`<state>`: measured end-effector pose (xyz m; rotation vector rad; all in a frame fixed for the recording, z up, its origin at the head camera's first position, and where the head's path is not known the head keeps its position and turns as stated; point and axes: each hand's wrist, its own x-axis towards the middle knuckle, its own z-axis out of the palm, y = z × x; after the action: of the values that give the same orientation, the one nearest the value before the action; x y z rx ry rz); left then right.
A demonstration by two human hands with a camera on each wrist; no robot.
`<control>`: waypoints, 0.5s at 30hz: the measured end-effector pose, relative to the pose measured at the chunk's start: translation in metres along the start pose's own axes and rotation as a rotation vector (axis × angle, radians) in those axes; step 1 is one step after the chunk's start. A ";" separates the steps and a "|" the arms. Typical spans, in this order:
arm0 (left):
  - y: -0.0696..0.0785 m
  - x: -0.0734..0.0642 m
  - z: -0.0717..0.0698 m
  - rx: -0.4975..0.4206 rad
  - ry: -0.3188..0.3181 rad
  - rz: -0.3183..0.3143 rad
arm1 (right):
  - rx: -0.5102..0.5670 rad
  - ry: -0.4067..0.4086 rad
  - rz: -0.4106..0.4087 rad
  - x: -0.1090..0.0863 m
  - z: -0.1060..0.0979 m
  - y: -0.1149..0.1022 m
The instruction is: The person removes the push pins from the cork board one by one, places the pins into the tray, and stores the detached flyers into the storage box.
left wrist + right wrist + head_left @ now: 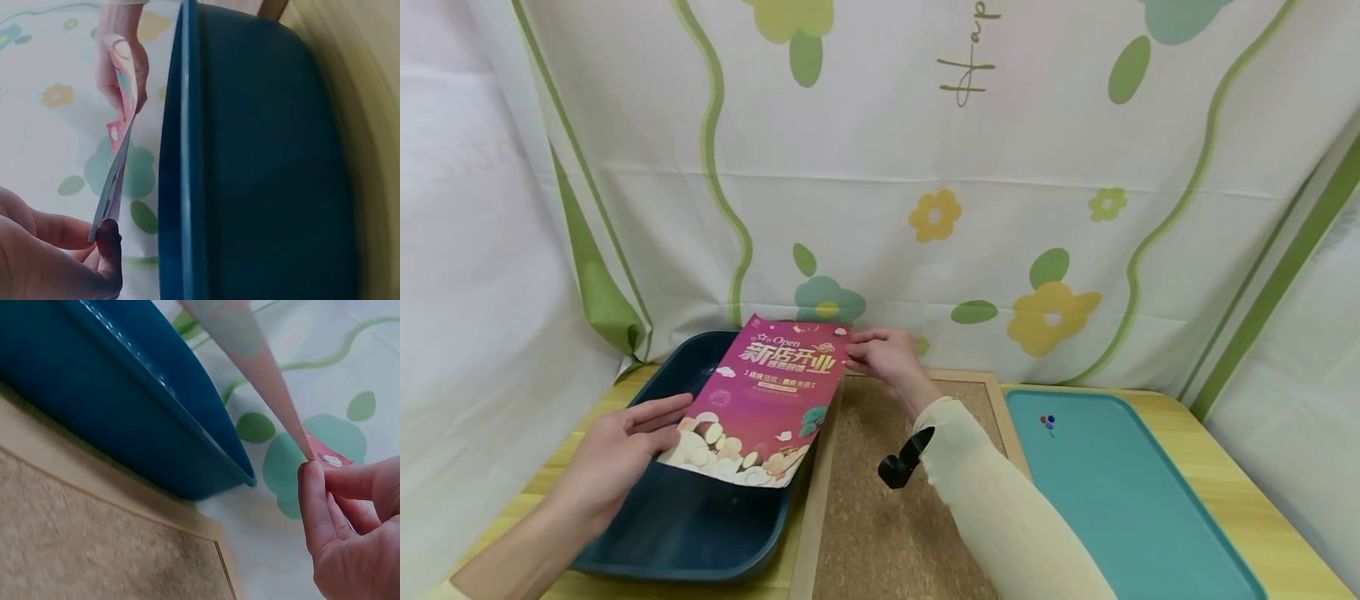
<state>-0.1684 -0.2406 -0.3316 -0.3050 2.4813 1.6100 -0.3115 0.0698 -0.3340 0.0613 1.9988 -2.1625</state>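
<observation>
A magenta poster with Chinese lettering and gold coins along its bottom hangs above a dark blue basin. My left hand pinches its left edge between thumb and fingers, which the left wrist view shows from the side. At the poster's upper right edge my right hand pinches it with thumb and fingertips, just past the basin's rim. In the right wrist view the sheet is seen nearly edge-on, its corner bent over by the right hand.
A wood-framed cork board lies right of the basin, under my right forearm. Farther right is a teal tray with several small coloured push pins. A flowered curtain hangs close behind the table.
</observation>
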 end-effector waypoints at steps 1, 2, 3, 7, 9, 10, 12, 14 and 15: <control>-0.002 -0.001 -0.002 0.005 0.002 -0.003 | 0.000 -0.005 -0.004 0.000 0.004 0.000; -0.003 -0.001 -0.004 0.013 0.004 -0.006 | 0.001 -0.008 -0.007 0.000 0.008 0.001; -0.005 -0.002 -0.006 0.014 0.006 -0.010 | -0.001 -0.012 -0.010 0.000 0.012 0.001; -0.010 -0.003 -0.012 0.026 0.016 -0.018 | -0.011 -0.004 -0.015 0.001 0.023 0.002; -0.012 -0.003 -0.013 0.023 0.020 -0.021 | -0.014 0.006 -0.019 0.002 0.026 0.003; -0.013 -0.003 -0.013 0.023 0.020 -0.023 | -0.014 0.011 -0.021 0.002 0.028 0.003; -0.016 -0.002 -0.013 0.022 0.017 -0.023 | -0.021 0.022 -0.026 0.003 0.030 0.004; -0.017 -0.002 -0.012 0.029 0.020 -0.026 | -0.029 0.027 -0.031 0.004 0.033 0.005; -0.019 -0.001 -0.012 0.033 0.023 -0.026 | -0.035 0.028 -0.034 0.004 0.034 0.005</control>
<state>-0.1627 -0.2591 -0.3428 -0.3521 2.5069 1.5630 -0.3114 0.0352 -0.3368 0.0535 2.0675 -2.1574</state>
